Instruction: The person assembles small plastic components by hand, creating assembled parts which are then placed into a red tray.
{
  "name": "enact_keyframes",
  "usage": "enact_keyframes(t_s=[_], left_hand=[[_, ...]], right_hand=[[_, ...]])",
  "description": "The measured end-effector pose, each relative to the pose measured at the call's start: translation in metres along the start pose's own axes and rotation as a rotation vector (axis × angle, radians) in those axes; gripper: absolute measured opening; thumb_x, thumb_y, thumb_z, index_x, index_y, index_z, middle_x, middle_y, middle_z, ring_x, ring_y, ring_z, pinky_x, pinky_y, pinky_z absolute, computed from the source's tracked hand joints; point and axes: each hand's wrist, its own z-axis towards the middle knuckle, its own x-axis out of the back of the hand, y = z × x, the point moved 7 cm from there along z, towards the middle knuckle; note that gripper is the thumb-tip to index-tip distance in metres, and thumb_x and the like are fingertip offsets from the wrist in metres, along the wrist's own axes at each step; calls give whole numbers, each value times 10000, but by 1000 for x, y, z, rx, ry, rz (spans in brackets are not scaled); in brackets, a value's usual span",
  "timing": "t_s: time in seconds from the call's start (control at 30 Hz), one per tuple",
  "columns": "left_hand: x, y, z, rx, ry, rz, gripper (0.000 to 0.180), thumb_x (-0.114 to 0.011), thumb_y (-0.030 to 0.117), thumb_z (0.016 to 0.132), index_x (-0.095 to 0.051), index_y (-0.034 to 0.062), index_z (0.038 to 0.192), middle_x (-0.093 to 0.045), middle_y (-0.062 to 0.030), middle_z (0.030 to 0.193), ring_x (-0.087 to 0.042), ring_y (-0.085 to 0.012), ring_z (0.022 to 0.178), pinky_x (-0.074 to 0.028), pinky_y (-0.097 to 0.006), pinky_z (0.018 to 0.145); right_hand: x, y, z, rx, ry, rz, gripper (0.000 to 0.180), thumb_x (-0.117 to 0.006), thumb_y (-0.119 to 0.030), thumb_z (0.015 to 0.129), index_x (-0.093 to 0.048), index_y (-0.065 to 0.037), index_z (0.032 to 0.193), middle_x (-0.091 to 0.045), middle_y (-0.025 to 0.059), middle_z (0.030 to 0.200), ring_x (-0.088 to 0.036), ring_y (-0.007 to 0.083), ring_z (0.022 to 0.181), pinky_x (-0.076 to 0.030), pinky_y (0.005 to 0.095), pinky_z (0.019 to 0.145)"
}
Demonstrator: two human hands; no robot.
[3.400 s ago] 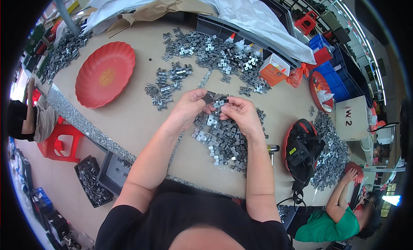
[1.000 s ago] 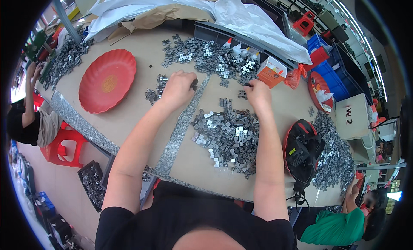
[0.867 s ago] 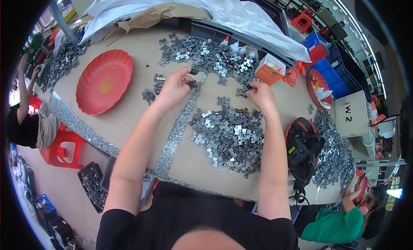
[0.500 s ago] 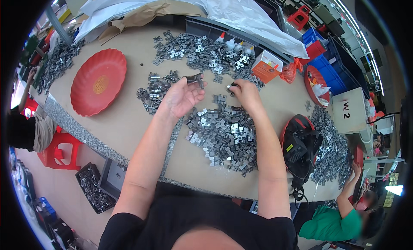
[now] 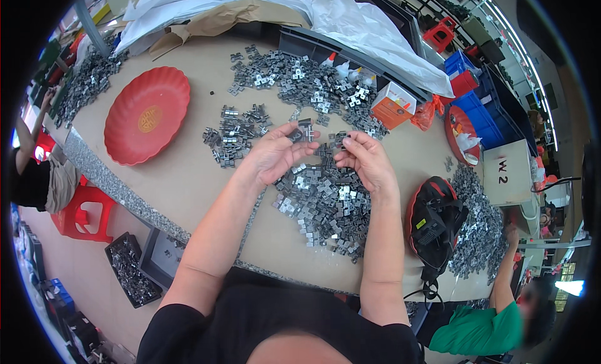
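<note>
My left hand [image 5: 272, 156], palm turned up, pinches a small shiny metal clip [image 5: 305, 131] between thumb and fingers. Something dark covers its thumb tip. Close by on the right, my right hand [image 5: 370, 161] holds another small grey metal piece [image 5: 339, 140] at its fingertips; the fingers partly hide its shape. The two pieces are near each other but apart. Below the hands lies a large heap of grey metal clips [image 5: 335, 207]. A smaller group of clips [image 5: 233, 137] lies left of my left hand, and a wide heap [image 5: 300, 76] spreads beyond both hands.
A red scalloped tray [image 5: 125, 135] sits at the left. White-and-orange box [image 5: 394, 106], small bottles [image 5: 343, 69] and a grey bin [image 5: 300, 43] stand at the back. A black-and-red bag [image 5: 435, 220] lies right, beside more clips [image 5: 476, 226]. A co-worker in green [image 5: 479, 329] reaches in there.
My right hand has lifted from the table and come left, toward my left hand, with a metal piece at its fingertips. My left hand has shifted slightly right and nearer, still holding its clip.
</note>
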Motion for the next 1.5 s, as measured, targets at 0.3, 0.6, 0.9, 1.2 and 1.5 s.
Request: enact_keyframes(t_s=[0.3,0.6,0.9,1.2,1.5], left_hand=[[5,-4,-2,-15,16,14,237,-426,-57,768,-476,-10,995,-521,-174,1016,-549,-160,750,-475,-239,678],[-4,-4,-7,-17,44,58,282,-409,-67,757,-483,-22,1025,-539,-127,973,-538,-138,735,-460,-228,659],[3,0,-3,-70,131,446,287,-444,-96,718,-512,0,980,-560,-41,839,-512,-82,695,-417,-207,595],[-5,-2,-8,-57,72,521,314,-410,-101,728,-543,8,991,-564,-41,874,-521,-89,702,-438,-220,637],[-4,-1,-7,-73,132,370,236,-428,-71,766,-525,-36,978,-568,-71,914,-561,-149,809,-463,-270,735]], right_hand=[[-12,0,-8,123,53,68,215,-515,-60,794,-475,20,989,-563,74,755,-558,119,565,-477,205,482],[-15,-1,-9,218,10,-14,169,-561,-83,780,-501,-22,925,-593,45,752,-542,69,587,-372,142,433],[-16,3,-7,189,-27,-21,174,-552,-69,780,-487,3,924,-582,66,768,-568,113,637,-464,190,513],[-33,17,-7,62,-101,102,160,-546,-68,783,-484,8,909,-577,88,763,-565,115,634,-486,216,552],[-33,16,-9,108,6,-65,135,-562,-61,772,-502,9,869,-571,73,748,-563,115,638,-480,211,559]])
